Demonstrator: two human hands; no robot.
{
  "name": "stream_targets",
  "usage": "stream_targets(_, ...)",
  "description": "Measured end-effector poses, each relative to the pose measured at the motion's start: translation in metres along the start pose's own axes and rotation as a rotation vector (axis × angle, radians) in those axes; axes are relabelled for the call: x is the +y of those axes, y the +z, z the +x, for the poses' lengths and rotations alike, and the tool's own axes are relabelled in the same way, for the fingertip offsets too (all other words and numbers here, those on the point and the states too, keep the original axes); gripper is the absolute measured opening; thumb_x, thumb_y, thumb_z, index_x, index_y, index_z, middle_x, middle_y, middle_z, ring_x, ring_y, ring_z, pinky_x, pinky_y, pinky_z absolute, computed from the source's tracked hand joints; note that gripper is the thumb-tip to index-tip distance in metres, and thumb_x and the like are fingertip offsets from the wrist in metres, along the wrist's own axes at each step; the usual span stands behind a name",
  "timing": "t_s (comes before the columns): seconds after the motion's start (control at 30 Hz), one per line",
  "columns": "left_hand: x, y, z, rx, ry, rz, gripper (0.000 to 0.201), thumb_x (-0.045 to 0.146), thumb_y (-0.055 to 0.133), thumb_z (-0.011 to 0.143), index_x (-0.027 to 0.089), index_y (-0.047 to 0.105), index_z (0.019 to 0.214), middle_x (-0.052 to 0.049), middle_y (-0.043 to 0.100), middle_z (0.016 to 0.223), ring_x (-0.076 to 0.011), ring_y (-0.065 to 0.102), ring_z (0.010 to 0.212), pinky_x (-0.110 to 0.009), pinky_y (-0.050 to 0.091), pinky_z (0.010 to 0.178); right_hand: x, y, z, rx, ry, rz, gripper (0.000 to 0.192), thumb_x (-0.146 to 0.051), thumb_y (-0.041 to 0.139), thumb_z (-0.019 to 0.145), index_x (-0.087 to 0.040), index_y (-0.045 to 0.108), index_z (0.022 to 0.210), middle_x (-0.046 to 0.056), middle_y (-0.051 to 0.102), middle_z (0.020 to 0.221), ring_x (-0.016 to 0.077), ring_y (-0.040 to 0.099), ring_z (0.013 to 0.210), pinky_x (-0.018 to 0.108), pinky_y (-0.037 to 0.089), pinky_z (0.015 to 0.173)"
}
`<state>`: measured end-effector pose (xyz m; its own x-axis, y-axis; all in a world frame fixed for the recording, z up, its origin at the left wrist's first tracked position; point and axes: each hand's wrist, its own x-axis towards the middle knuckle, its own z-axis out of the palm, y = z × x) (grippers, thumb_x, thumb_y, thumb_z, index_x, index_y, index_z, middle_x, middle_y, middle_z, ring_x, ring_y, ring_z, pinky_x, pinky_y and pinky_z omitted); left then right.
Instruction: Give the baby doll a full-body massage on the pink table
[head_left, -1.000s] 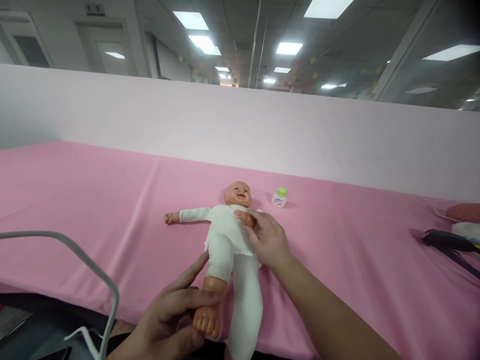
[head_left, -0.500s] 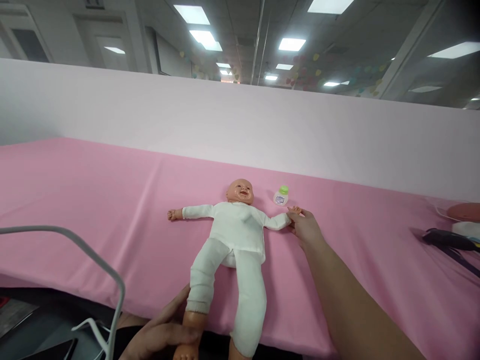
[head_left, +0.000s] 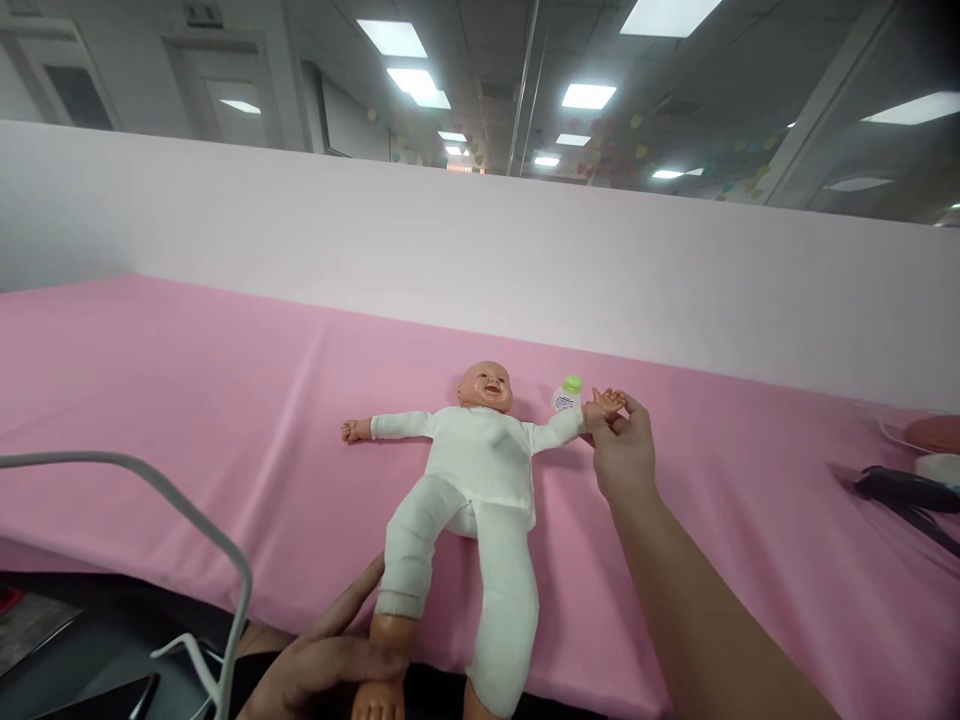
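A baby doll (head_left: 480, 450) in a white top and white leggings lies on its back on a pink cloth (head_left: 247, 430), head away from me. My right hand (head_left: 624, 450) is closed around the doll's hand at the right, fingers at its wrist and palm. With thumb and fingers around the ankle, my left hand (head_left: 330, 650) holds the doll's leg at the lower left. A small clear bottle (head_left: 568, 394) with a green cap stands beside the doll's head, partly covered by the doll's hand.
A white panel (head_left: 450, 250) rises behind the cloth. At the right lie a black-handled item (head_left: 904, 488) and a brownish-pink object (head_left: 934, 432). A grey cable (head_left: 187, 510) curves across the lower left, near a dark flat device (head_left: 105, 700).
My right hand has raised the doll's hand slightly and moved it up and to the right, now overlapping the bottle. My left hand keeps its hold on the ankle.
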<state>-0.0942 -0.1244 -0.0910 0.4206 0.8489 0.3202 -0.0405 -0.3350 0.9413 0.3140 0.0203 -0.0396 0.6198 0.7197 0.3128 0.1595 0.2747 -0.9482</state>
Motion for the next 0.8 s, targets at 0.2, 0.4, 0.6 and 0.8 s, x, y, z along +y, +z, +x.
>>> stream_targets(0.2,0.008,0.003,0.019,-0.088,0.088,0.021,0.040,0.030,0.077,0.089,0.035,0.073,0.128,-0.005,0.029,0.172,-0.0398,0.033,0.153,-0.052,0.041,0.117,-0.028,0.026,-0.050,-0.241,-0.384,-0.163,0.064,-0.037,0.068,0.091,-0.029,0.045,0.151,0.011,0.067,0.138,0.0265,0.067,0.123,0.048,0.055,0.106)
stream_targets(0.4,0.050,0.019,0.058,-0.164,0.047,-0.032,0.034,0.027,0.074,0.092,0.036,0.075,0.125,-0.004,0.027,0.173,-0.0361,0.022,0.157,-0.050,0.044,0.115,-0.028,0.047,-0.071,-0.522,-0.736,-0.556,0.041,-0.023,0.056,0.096,-0.024,0.063,0.136,0.009,0.073,0.127,0.0292,0.067,0.118,0.051,0.054,0.105)
stream_targets(0.6,0.067,0.028,0.076,-0.206,0.007,0.060,0.031,0.030,0.074,0.092,0.034,0.076,0.123,-0.009,0.063,0.147,-0.0317,0.010,0.160,-0.059,0.034,0.120,-0.032,0.058,-0.082,-0.735,-0.820,-0.641,0.035,-0.025,0.059,0.098,-0.025,0.066,0.132,0.006,0.072,0.132,0.0287,0.062,0.126,0.052,0.049,0.111)
stream_targets(0.8,0.062,0.027,0.071,-0.217,0.033,0.035,0.034,0.030,0.075,0.092,0.035,0.075,0.126,-0.007,0.054,0.157,-0.0330,0.015,0.159,-0.053,0.044,0.115,-0.032,0.055,-0.079,-0.671,-0.807,-0.565,0.029,-0.023,0.056,0.099,-0.026,0.070,0.124,0.005,0.076,0.122,0.0259,0.068,0.116,0.048,0.052,0.106)
